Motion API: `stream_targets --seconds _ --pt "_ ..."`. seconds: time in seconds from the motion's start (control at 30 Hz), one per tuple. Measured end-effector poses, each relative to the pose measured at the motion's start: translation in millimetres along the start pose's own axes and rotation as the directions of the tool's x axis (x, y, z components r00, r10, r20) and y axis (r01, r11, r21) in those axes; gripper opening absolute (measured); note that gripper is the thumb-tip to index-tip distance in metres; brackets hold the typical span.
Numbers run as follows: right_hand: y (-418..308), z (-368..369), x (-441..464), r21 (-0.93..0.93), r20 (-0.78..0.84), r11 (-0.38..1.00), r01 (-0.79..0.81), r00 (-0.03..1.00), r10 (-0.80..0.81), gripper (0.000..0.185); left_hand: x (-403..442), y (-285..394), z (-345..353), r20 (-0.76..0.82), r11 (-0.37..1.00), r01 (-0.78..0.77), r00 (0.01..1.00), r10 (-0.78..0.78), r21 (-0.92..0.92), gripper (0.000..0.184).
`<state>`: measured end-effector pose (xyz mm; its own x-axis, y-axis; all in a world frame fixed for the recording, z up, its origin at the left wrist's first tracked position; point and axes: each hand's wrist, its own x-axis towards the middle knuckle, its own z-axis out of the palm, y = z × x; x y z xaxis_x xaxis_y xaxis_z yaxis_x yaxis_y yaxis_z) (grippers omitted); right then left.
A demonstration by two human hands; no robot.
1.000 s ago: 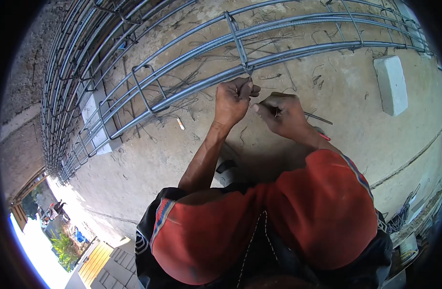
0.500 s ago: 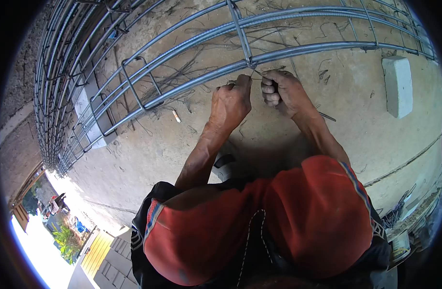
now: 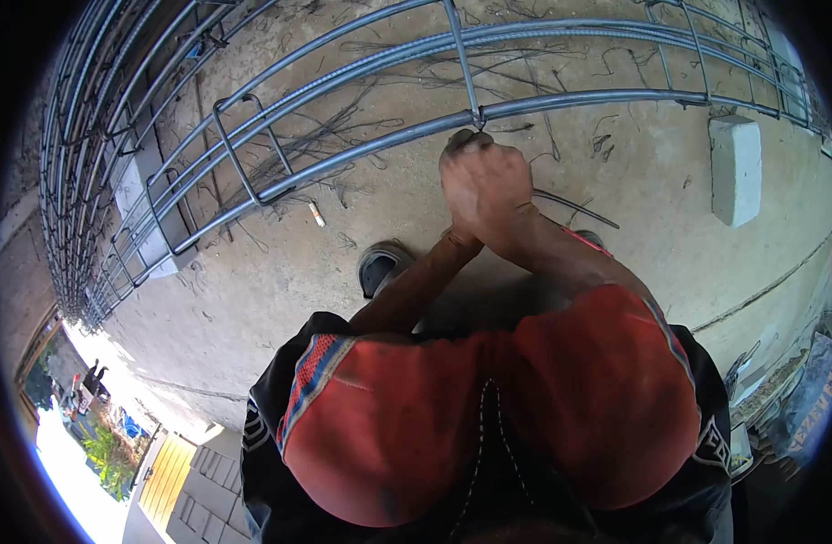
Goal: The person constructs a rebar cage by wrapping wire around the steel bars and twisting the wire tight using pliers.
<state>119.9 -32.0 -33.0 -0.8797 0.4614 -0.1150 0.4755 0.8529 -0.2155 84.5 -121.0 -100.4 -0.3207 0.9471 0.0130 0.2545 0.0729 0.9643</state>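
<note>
My right hand [image 3: 490, 177] is closed just below the lower bar of a steel rebar cage [image 3: 398, 136]. It grips a thin tie wire [image 3: 478, 128] looped at the joint of a stirrup [image 3: 463, 68] and that bar. My right forearm crosses over my left forearm [image 3: 416, 286]. Underneath lies my left hand, mostly covered, so its fingers cannot be made out. A thin dark metal rod [image 3: 579, 208] rests on the concrete beside my right wrist.
White blocks stand on the concrete floor, one at the right [image 3: 736, 172] and one under the cage at the left [image 3: 148, 199]. More rebar cages [image 3: 80, 181] are stacked at far left. Loose wire bits [image 3: 334, 136] and a cigarette butt [image 3: 317, 214] lie about.
My hands were side by side, pinching the wire from either side. The right has swung left over the left one, and the forearms now cross. The view has shifted slightly.
</note>
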Motion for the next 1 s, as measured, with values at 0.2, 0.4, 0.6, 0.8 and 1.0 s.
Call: stream_targets --seconds 0.2,0.4,0.6,0.8,1.0 --pt "72.6 -2.8 -77.2 0.549 -0.045 0.836 -0.013 0.998 0.046 0.028 -1.6 5.3 -15.8 0.011 0.831 0.303 0.942 -0.337 -0.467 0.052" --pt "106.0 52.6 -144.8 0.254 0.125 0.954 -0.161 0.983 0.133 0.049 37.6 30.4 -38.2 0.095 0.569 0.504 0.796 -0.598 -0.649 0.064" --pt "120.4 76.5 -146.1 0.325 0.145 0.924 -0.203 0.976 0.164 0.042 33.0 14.5 -23.8 0.186 0.285 0.428 0.775 -0.603 -0.858 0.034" --pt "113.6 11.8 -136.6 0.868 0.493 0.105 -0.486 0.868 -0.059 0.028 28.6 4.5 -22.1 0.306 0.075 0.389 0.816 -0.491 -0.918 0.034" --pt "73.4 -14.8 -108.4 0.725 0.492 -0.353 -0.592 0.803 -0.337 0.04 -6.4 32.6 -34.1 0.098 0.509 0.569 0.723 -0.684 -0.645 0.041"
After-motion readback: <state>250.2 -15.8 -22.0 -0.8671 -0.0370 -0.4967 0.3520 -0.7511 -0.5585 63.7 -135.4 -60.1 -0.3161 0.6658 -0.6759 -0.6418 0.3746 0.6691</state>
